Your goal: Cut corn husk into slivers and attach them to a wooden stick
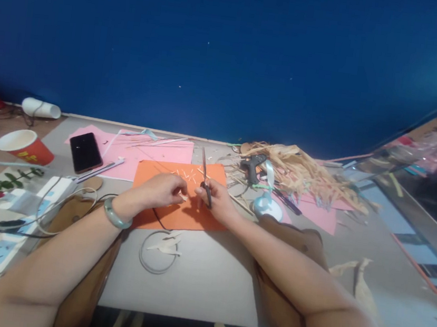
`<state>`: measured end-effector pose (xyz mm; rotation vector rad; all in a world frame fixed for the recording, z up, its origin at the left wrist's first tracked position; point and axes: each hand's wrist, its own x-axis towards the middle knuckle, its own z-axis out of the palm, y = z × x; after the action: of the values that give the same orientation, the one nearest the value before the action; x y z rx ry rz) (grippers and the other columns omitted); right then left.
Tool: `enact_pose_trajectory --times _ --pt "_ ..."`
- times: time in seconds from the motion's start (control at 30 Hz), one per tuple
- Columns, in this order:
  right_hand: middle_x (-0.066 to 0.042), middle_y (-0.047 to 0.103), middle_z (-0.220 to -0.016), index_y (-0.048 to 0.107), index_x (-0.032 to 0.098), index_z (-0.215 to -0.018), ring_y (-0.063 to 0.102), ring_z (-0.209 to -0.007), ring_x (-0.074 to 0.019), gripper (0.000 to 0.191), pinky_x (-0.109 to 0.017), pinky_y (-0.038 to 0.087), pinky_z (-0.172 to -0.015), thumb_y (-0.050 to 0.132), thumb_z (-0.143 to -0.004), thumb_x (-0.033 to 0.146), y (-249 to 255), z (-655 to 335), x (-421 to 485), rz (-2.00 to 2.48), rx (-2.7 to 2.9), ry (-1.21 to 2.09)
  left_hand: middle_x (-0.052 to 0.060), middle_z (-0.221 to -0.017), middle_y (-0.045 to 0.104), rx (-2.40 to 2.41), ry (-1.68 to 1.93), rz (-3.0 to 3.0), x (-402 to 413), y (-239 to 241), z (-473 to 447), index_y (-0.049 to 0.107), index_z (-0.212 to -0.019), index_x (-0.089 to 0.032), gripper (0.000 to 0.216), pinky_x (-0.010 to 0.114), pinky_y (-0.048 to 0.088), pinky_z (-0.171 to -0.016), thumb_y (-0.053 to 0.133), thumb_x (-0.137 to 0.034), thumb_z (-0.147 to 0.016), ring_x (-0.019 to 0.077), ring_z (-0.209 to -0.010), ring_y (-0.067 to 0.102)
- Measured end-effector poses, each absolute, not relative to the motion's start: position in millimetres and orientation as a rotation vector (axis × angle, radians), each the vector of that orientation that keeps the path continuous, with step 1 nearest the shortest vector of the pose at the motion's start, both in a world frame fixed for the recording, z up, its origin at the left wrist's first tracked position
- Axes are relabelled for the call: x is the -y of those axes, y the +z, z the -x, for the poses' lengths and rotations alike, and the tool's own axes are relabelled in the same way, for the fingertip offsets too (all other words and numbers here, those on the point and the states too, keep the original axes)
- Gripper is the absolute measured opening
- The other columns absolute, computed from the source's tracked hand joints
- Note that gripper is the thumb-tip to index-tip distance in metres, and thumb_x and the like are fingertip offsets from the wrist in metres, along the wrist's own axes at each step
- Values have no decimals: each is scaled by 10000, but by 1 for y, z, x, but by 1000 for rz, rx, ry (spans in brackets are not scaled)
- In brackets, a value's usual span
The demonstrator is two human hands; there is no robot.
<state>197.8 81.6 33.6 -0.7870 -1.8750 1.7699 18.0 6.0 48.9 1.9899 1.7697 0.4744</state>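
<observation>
My right hand is closed around the dark handles of a pair of scissors, whose blades point away from me. To its left, my left hand has its fingers curled in a pinch, with a small pale piece at the fingertips, too small to name. Both hands are over an orange sheet of paper. Several short, pale cut bits lie scattered on the sheet beyond my hands. A green bangle circles my left wrist.
A heap of dry tan strips lies at the back right, beside a black glue gun. At left are a phone, a red paper cup and a power strip with cables. A grey ring lies in front.
</observation>
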Motion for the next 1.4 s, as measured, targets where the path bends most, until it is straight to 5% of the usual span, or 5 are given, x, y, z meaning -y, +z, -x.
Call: enact_pose_trajectory --times 0.23,0.47,0.67,0.9,1.4 --pt "39 564 -482 415 200 -674 500 -459 -103 402 -242 370 -490 607 -739 547 36 -198 -82 795 1895 1711 76 -844 567 -1861 291 -2216 -8 27 -25 662 -831 -202 174 299 378 -624 504 -252 -777 198 -715 544" --pt "42 566 -478 396 204 -674 492 -441 -101 403 -237 377 -470 616 -734 536 34 -198 -83 811 1867 1707 61 -822 608 -1779 512 -2026 -13 33 -22 682 -775 -203 158 281 425 -696 525 -207 -760 184 -754 579" --pt "54 571 -547 400 204 -719 526 -476 -104 414 -218 373 -443 722 -645 454 32 -198 -84 849 1721 1755 29 -694 636 -1634 1023 -1408 -12 51 -25 637 -722 -169 109 246 437 -569 605 -274 -719 139 -600 575" --pt "-19 674 -822 453 191 -816 627 -691 -146 416 -292 507 -632 768 -602 356 34 -201 -82 753 1737 1808 7 -577 616 -1283 1226 -805 -10 62 -27 553 -752 -156 235 179 387 -435 718 -283 -643 96 -474 557" --pt "26 591 -662 449 189 -764 537 -558 -103 404 -243 447 -533 771 -597 366 34 -201 -80 711 1787 1799 11 -615 629 -1287 1214 -788 -9 54 -28 589 -777 -152 263 184 421 -461 753 -301 -635 96 -504 578"
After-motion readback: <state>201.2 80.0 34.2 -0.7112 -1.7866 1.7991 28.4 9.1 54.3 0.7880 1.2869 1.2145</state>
